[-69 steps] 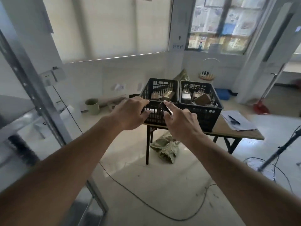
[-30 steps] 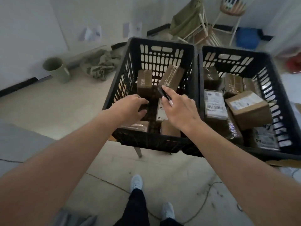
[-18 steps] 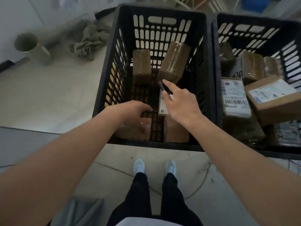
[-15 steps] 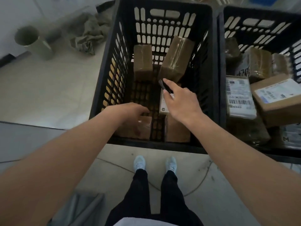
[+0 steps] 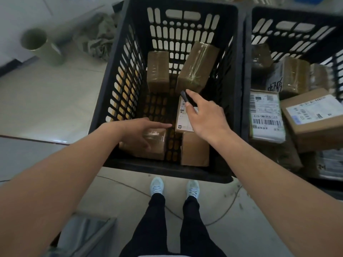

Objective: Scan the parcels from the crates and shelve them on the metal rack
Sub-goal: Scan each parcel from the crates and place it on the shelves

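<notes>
Two black crates stand side by side: the left crate (image 5: 120,75) and the right crate (image 5: 289,19). Several brown taped parcels lie in the left crate. My left hand (image 5: 137,132) reaches into its near left corner, fingers extended over a taped brown parcel (image 5: 157,145) with the thumb at its near side. My right hand (image 5: 206,115) holds a small black scanner (image 5: 186,98) above a parcel with a white label (image 5: 182,117). A plain brown box (image 5: 194,149) lies below that hand. The right crate holds several parcels, one with a barcode label (image 5: 265,115).
A green cylindrical bin (image 5: 40,45) and a crumpled green cloth (image 5: 98,39) lie on the floor left of the crates. A cable (image 5: 213,222) runs across the floor by my feet. A grey metal surface (image 5: 87,236) shows at the bottom left.
I walked up to the crates and now look straight down into them. My left hand went down into the left crate onto the near-left parcel; my right hand still holds the scanner.
</notes>
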Available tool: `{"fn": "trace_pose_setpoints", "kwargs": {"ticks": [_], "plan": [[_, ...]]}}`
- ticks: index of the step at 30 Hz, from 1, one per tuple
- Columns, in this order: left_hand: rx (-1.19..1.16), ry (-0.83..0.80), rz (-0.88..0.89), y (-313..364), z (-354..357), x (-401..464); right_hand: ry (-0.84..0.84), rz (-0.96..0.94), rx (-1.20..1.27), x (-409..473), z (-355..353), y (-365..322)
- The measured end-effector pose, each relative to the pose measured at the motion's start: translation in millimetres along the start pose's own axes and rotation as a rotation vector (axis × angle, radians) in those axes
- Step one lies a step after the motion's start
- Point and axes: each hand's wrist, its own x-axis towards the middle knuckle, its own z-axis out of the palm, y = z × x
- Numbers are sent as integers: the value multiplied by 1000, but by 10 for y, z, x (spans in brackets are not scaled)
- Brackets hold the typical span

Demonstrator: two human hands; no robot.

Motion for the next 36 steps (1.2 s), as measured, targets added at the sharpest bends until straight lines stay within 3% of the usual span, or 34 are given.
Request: {"fn": "trace_pose_setpoints", "kwargs": {"ticks": [5,8,10,13,15,20,23,27,31,36], "plan": [[44,-93,16,37,66,11,1,-8,-1,-18,-2,9],[-74,-124,-13,46,47,15,9,-24,-13,-21,19,-1],[-144,-67,-83,38,70,52,7,-24,-11,-18,31,-16],[-7,30,-321,70,145,163,14,-28,-9,-27,56,-40],[29,4,-434,193,196,209,18,-34,-13,-35,72,-57],[74,50,-437,542,163,269,35,-45,-7,-38,48,-71],[-137,159,-407,536,8,274,65,-56,-8,-33,-3,-65],[-391,177,-506,319,-59,228,75,-53,15,-10,-62,-59],[-709,-26,-695,246,41,186,80,-60,28,-15,-72,-74],[-785,-141,-766,230,88,269,67,-67,28,-23,-70,-57]]}}
